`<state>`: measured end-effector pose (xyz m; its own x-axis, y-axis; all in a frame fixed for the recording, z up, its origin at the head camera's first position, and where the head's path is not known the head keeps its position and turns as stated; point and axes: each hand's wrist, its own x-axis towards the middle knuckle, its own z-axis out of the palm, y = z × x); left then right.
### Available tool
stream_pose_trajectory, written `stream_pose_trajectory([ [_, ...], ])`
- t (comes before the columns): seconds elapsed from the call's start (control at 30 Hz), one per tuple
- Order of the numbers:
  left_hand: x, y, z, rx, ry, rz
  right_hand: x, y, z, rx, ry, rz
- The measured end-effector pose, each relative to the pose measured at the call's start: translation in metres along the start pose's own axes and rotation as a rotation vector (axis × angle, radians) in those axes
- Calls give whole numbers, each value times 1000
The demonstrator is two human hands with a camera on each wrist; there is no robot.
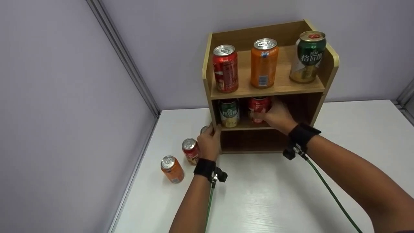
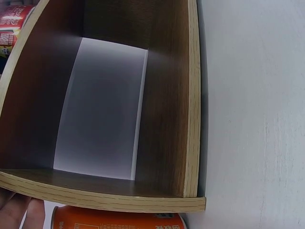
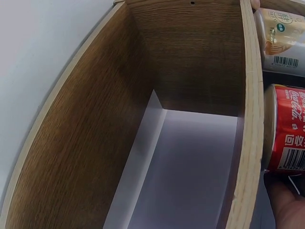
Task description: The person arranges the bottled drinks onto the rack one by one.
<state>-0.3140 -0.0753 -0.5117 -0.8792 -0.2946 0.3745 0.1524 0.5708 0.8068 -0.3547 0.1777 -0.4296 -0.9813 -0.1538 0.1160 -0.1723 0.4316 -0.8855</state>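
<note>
My right hand (image 1: 277,116) grips a red Coca-Cola can (image 1: 258,108) on the middle shelf of a small wooden shelf unit (image 1: 252,128). In the right wrist view that can (image 3: 289,129) stands on the board, with fingers (image 3: 286,205) against its side. Left of it on the same shelf is a green and gold can (image 1: 229,113). My left hand (image 1: 208,144) holds the unit's left side panel near the middle shelf; in the left wrist view its fingers (image 2: 19,212) touch the panel's outside.
On the top shelf stand a red can (image 1: 225,69), an orange can (image 1: 264,64) and a green and gold can (image 1: 309,58). Left of the unit, an orange can (image 1: 172,170), a red can (image 1: 190,151) and a partly hidden can (image 1: 204,129) stand on the white table (image 1: 258,194).
</note>
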Motion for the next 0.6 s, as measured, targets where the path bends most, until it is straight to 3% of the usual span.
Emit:
stream_pose_trajectory([
  [0.4,-1,-2,0,-32,15,6,3,-2,0,-4,-21,49],
  [0.6,0,-2,1,-26,17,10,2,0,0,46,-44,64],
])
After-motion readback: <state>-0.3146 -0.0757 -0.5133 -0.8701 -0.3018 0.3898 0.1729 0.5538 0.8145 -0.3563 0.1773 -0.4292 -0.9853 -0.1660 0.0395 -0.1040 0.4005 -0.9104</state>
